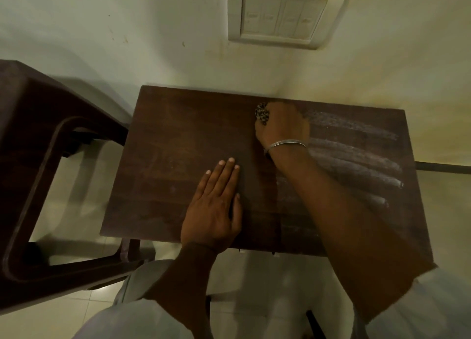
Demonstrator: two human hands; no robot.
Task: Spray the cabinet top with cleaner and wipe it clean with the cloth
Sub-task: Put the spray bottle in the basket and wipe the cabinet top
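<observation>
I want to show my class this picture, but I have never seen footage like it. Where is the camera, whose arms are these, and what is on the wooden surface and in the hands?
There is no machine here. The single picture comes from a camera worn on a person's head, looking forward and down, so the arms entering from the bottom are the wearer's own. The brown wooden surface is the cabinet top, standing against a pale wall with a switch panel above it. The left hand lies flat and open on the wood, holding nothing. The right hand, with a metal bangle on the wrist, is closed on a bunched, patterned cloth pressed to the top. Pale streaks mark the wood to its right. A dark chair stands to the left. No spray bottle is in view.
</observation>
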